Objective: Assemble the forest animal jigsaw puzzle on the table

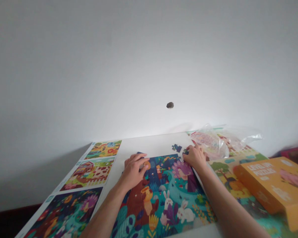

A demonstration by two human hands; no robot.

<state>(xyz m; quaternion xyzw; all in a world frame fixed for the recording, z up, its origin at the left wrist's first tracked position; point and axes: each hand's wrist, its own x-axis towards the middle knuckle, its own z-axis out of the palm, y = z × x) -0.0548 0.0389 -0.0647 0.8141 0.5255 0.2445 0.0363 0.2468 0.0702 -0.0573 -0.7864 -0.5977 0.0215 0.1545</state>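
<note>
A forest-animal jigsaw puzzle [172, 193], nearly filled in, lies on the white table between my forearms. My left hand [134, 172] rests over its upper left edge, fingers apart and touching the surface. At the upper right corner, my right hand [195, 157] has its fingers bent down around a small dark puzzle piece [185, 152], partly hidden by the fingertips. Just left of that hand, another loose puzzle piece [176, 147] lies on the table beyond the puzzle's top edge.
A printed picture sheet [89, 173] lies to the left. On the right stand an orange puzzle box [270, 185] and a crumpled clear plastic bag [213, 143], over another colourful animal picture [220, 168]. A white wall [139, 82] with a hole rises behind the table.
</note>
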